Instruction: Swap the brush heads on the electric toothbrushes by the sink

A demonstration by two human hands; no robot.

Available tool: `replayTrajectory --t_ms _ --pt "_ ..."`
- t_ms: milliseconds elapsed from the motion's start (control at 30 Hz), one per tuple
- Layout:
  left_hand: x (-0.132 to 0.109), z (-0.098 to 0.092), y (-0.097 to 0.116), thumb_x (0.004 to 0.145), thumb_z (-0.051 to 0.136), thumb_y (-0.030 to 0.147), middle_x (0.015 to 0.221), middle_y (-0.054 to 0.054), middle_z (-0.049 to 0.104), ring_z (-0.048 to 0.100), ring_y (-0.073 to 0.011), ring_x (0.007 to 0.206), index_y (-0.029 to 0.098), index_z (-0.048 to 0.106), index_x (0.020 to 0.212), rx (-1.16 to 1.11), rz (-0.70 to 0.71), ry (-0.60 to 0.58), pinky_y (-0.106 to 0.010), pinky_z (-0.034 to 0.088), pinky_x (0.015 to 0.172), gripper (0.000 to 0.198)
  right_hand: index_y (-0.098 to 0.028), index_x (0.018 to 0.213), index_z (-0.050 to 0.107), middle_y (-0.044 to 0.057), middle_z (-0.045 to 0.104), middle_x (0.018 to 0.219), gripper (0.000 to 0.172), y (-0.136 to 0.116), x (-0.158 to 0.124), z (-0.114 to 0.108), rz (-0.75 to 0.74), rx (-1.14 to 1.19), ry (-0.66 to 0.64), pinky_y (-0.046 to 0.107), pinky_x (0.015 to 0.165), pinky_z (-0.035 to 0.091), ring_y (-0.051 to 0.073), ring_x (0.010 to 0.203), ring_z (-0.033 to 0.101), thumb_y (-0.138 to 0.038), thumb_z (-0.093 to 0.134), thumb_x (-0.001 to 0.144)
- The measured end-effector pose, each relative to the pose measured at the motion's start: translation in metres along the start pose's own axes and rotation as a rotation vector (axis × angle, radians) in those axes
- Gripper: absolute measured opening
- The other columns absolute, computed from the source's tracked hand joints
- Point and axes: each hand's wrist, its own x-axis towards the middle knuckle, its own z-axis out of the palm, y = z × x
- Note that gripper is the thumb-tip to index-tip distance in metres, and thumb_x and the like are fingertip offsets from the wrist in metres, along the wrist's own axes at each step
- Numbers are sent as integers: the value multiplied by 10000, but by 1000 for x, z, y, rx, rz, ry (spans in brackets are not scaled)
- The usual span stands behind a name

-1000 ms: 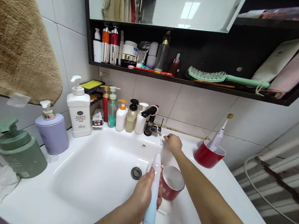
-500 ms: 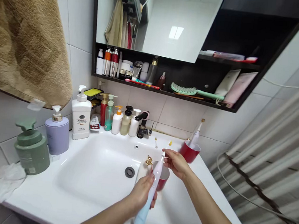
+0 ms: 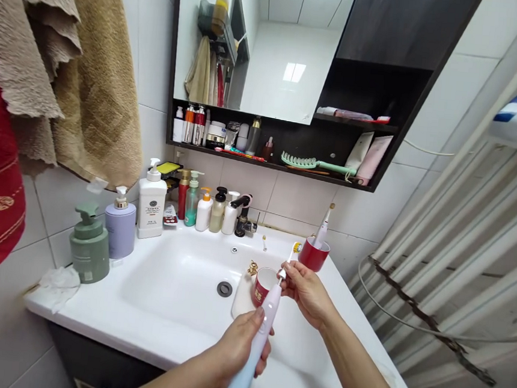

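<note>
My left hand (image 3: 238,346) is wrapped round the pale blue-and-white handle of an electric toothbrush (image 3: 258,339), held tilted over the front of the white sink (image 3: 177,295). The fingers of my right hand (image 3: 307,289) pinch the brush head (image 3: 289,258) at the handle's top end. Just behind the brush, a red cup (image 3: 263,286) with a gold ornament stands on the sink's right side. A second red cup (image 3: 314,253) farther back holds another electric toothbrush.
Pump bottles (image 3: 152,200) line the sink's back and left edge beside a black tap (image 3: 241,213). Brown and red towels (image 3: 83,76) hang at left. A mirror cabinet shelf (image 3: 270,159) carries cosmetics and a green hairbrush. A white rail rack (image 3: 467,236) stands at right.
The view has pulled back and up from the sink. My right hand came away from the tap area to the top of the toothbrush handle and now pinches the brush head.
</note>
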Motion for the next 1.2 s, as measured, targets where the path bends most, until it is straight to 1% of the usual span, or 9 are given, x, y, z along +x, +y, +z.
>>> replayTrajectory --t_ms 133,333,500,633,867,1000,1200 --pt "-6 4 -3 567 236 658 424 56 387 334 -44 288 149 373 717 -9 22 23 -182 219 332 549 -160 567 418 -49 444 476 230 0 -5 3 -32 -105 9 207 448 366 50 411 399 -368 511 598" --pt "-9 5 -7 558 216 672 430 57 385 326 -38 281 152 365 706 -47 30 18 -177 210 324 561 -164 550 388 -62 411 458 240 3 -8 8 -53 -125 14 200 443 339 45 398 373 -373 482 621" --pt "-9 6 -4 558 214 672 428 58 386 324 -34 279 155 355 687 -61 43 53 -174 213 320 550 -159 556 407 -54 424 467 244 5 -8 12 -49 -174 -20 205 450 342 55 414 391 -385 478 618" --pt "-10 8 -1 564 210 667 423 61 379 311 -30 275 157 352 682 -73 39 75 -176 216 323 543 -162 561 403 -45 444 479 262 7 -11 16 -38 -151 -36 213 455 353 62 420 402 -411 456 623" --pt "-10 13 -2 567 249 653 431 64 382 314 -33 283 157 364 710 -59 35 85 -180 215 335 529 -178 560 375 -64 397 427 288 11 -18 20 -35 -136 37 199 380 321 54 357 352 -453 447 603" --pt "-6 14 0 570 283 637 430 63 387 309 -32 278 157 365 703 -29 42 102 -179 209 327 505 -179 557 381 -62 398 412 285 13 -16 22 -62 -159 126 196 367 314 58 352 354 -453 439 609" --pt "-6 10 -2 567 250 650 431 64 386 321 -37 282 156 367 722 -29 22 74 -179 224 328 531 -176 557 390 -60 400 417 289 20 -14 22 -11 -142 141 198 377 332 62 368 371 -457 432 610"
